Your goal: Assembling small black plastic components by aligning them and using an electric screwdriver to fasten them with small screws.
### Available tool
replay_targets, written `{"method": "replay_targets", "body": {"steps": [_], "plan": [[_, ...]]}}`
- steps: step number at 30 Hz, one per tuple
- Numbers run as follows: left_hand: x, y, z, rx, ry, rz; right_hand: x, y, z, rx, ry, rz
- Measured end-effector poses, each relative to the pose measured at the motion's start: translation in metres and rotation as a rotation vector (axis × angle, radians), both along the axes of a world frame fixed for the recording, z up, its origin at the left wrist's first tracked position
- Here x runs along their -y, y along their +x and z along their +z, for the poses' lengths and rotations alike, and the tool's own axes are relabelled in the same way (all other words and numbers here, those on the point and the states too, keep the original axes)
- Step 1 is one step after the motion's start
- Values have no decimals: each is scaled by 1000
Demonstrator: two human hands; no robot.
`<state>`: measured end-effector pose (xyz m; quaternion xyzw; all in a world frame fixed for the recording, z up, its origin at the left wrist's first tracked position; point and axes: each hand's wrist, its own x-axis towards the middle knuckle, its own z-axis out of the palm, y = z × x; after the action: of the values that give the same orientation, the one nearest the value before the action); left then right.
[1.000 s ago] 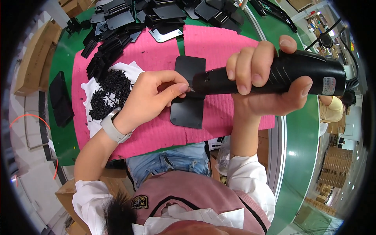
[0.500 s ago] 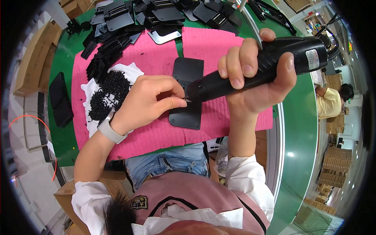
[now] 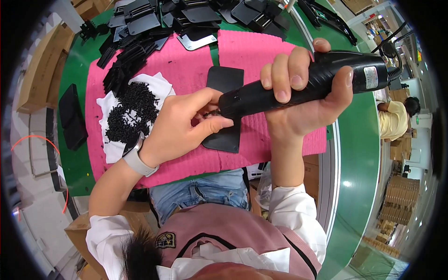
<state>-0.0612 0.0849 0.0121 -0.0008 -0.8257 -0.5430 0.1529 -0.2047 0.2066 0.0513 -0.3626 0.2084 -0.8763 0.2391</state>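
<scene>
My right hand [image 3: 308,100] grips a black corded electric screwdriver [image 3: 254,99], its nose pointing left. At that nose, the thumb and fingers of my left hand [image 3: 179,123] are curled together around the metal bit [image 3: 213,113]. Whether a screw sits between those fingers is hidden. Beneath both hands a flat black plate [image 3: 225,78] lies on a pink foam mat [image 3: 261,51], its middle covered by the tool and my left hand. Beside my left wrist, a heap of small black screws [image 3: 133,109] rests on a white cloth [image 3: 111,151].
Stacked black plates and brackets [image 3: 142,23] crowd the table's far side. A black two-part piece [image 3: 72,117] lies on the green table [image 3: 77,172] at left. Long black parts [image 3: 329,21] are at far right. A person in yellow [image 3: 394,119] is beyond the table.
The screwdriver's nose has shifted slightly left and up. My left hand has moved a little to the right, its fingers now further around the bit.
</scene>
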Motion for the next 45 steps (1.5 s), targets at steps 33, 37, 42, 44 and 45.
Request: {"method": "replay_targets", "body": {"steps": [33, 37, 42, 44, 45], "plan": [[2, 3, -3, -24, 158, 48, -11, -9, 3, 148, -49, -50], [0, 2, -8, -60, 225, 66, -10, -6, 4, 142, -61, -31], [4, -7, -4, -80, 169, 173, -1, -16, 8, 17, -23, 53], [12, -6, -6, 195, 242, 260, 2, -19, 3, -234, 63, 43], [11, -6, -7, 261, 243, 247, 3, -18, 1, -287, 92, 17]]}}
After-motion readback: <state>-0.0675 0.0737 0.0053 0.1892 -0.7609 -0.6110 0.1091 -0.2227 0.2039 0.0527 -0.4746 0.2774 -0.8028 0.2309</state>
